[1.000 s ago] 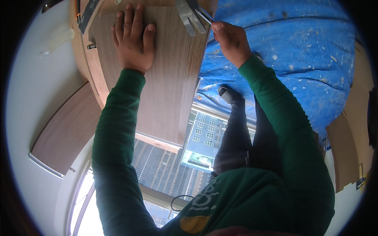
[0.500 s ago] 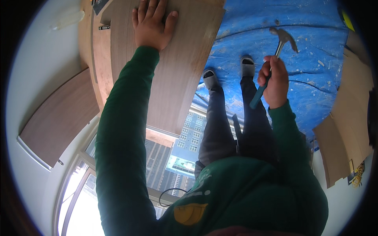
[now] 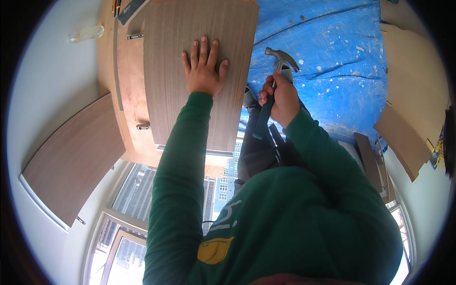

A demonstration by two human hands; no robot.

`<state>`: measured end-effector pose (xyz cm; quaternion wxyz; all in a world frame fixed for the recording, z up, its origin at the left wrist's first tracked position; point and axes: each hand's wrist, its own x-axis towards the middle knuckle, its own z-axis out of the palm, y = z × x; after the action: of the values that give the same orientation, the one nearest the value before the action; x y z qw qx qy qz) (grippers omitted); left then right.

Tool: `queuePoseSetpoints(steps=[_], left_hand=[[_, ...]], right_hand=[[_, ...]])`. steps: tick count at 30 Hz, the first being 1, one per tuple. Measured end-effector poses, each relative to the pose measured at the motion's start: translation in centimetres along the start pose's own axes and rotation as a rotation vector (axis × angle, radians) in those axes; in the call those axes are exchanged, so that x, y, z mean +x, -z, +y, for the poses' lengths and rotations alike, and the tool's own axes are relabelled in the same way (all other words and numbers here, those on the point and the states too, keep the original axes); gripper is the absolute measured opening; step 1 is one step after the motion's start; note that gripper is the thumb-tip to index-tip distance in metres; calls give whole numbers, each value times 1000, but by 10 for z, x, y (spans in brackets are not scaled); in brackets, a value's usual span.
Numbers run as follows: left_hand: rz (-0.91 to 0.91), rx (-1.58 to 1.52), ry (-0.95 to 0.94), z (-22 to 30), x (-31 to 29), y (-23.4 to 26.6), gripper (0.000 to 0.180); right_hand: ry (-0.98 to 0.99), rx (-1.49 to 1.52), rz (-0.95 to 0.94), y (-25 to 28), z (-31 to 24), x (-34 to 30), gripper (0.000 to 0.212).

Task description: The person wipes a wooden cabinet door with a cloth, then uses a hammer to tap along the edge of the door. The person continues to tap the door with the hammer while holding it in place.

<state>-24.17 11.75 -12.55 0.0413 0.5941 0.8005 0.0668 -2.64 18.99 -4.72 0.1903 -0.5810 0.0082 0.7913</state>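
Observation:
My left hand [image 3: 204, 71] lies flat, fingers spread, on a brown wood-grain panel [image 3: 166, 95]. A claw hammer [image 3: 264, 116] is gripped in my right hand [image 3: 282, 97], its metal head pointing away from me and its dark teal handle slanting back toward my body. The hammer is beside the panel's right edge and apart from it, above the blue floor sheet. Under and left of the panel shows a pale wooden surface [image 3: 130, 92] with metal hinges [image 3: 143, 127] along the panel's left edge.
A second brown panel [image 3: 76, 159] leans at the left wall. Wrinkled blue sheeting [image 3: 332, 61] with white specks covers the floor. Cardboard sheets [image 3: 418, 85] stand at the right. A dark angular object [image 3: 132, 12] rests at the far left, and windows [image 3: 128, 247] lie near my side.
My right hand has brought the hammer left, closer to the panel. My left hand has come nearer and to the right in view, still flat on the panel. The whole view has shifted.

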Motion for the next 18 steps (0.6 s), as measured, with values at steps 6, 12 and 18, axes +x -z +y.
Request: queuePoseSetpoints(steps=[6, 12, 18], left_hand=[[19, -61, -8, 3, 3, 5, 63], [5, -29, -10, 0, 3, 3, 63], [-28, -2, -30, -1, 3, 4, 65]], right_hand=[[36, -97, 28, -14, 26, 0, 36], [62, 50, 103, -15, 34, 2, 36], [39, 6, 116, -12, 31, -7, 35]])
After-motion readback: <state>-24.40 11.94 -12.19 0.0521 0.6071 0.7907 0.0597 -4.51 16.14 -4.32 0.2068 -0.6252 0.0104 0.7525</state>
